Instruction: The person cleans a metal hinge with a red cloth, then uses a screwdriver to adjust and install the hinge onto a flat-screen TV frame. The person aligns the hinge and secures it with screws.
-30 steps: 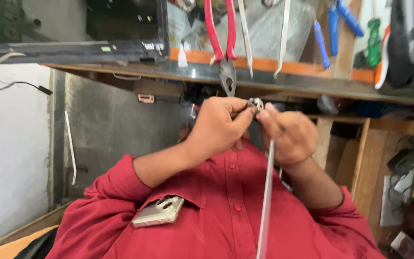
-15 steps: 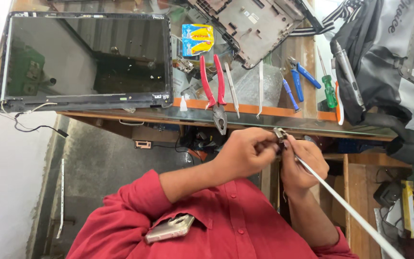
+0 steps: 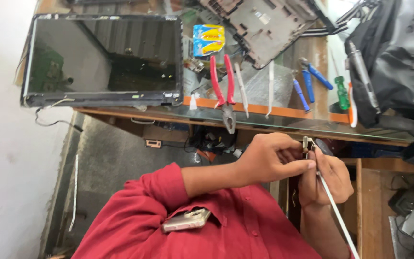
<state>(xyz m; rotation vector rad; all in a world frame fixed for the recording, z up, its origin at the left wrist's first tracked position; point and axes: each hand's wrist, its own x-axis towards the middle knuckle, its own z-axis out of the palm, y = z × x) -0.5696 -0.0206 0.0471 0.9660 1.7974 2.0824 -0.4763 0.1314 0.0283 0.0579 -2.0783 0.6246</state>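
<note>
My left hand [image 3: 269, 160] reaches in from the left on a red sleeve. Its thumb and fingers pinch a small metal fitting [image 3: 306, 143] just below the workbench edge. My right hand [image 3: 329, 180] is close against it from the right. It grips a long thin white strip [image 3: 337, 217] that joins the fitting and slants down to the right past my wrist. Both hands touch around the fitting, which is partly hidden by my fingers.
On the glass-topped bench [image 3: 283, 122] lie a laptop screen panel [image 3: 101, 57], red-handled pliers [image 3: 224, 91], tweezers [image 3: 242, 91], blue-handled tools [image 3: 307, 86], a green screwdriver [image 3: 342, 91], a grey laptop casing [image 3: 269, 26] and a yellow-blue packet [image 3: 208, 39]. A black bag [image 3: 394, 62] sits right. A phone [image 3: 185, 220] is in my shirt pocket.
The view has lifted, showing more of the bench top. My hands stay together on the fitting, and the white strip has swung from hanging straight down to slanting down right.
</note>
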